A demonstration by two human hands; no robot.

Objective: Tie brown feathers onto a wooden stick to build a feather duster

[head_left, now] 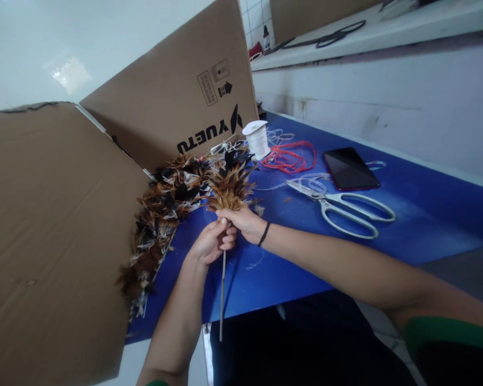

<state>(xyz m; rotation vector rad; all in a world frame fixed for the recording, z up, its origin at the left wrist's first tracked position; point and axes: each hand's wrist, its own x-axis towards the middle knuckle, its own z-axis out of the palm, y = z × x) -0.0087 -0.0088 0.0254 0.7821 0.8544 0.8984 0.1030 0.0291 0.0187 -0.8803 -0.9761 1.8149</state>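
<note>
A feather duster (230,187) with brown and black feathers on a thin stick is held between both hands, its feathers pointing away from me. My left hand (212,239) is closed around the stick just under the feathers, and the bare lower stick hangs past the table's front edge. Just above it, my right hand (243,222) pinches at the base of the feathers; a black band circles that wrist. Its fingertips partly overlap the left thumb. Whether a strand lies between the fingers is hidden. Left of the hands lies a long heap of loose feathers (161,212).
Large scissors (342,206) lie partly open on the blue table (426,214) at right, near a dark phone (351,168). Red string (292,155) and a white spool (256,140) sit behind. Cardboard panels (56,225) stand along the left and back. A white ledge (386,32) runs above.
</note>
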